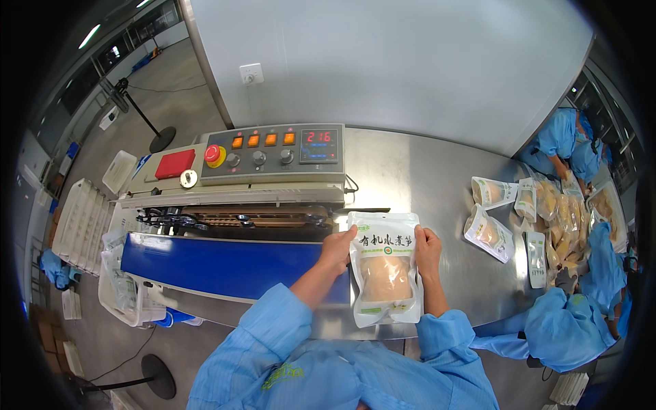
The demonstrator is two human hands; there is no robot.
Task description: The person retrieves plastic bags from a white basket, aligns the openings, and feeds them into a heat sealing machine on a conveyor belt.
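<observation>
Between my hands I hold a white printed pouch with a clear window, upright, a pale tan food piece showing inside. My left hand pinches its upper left edge, and my right hand grips its upper right edge. The pouch's top lies close to the right end of a continuous band sealer, whose panel has lit orange switches and a red display. A blue conveyor belt runs left of the pouch, below the sealing bands.
On the steel table, several filled pouches lie to the right, beside a pile of clear bags. Co-workers in blue stand around that end. At the left, a white basket holds pouches. A wall panel rises behind the table.
</observation>
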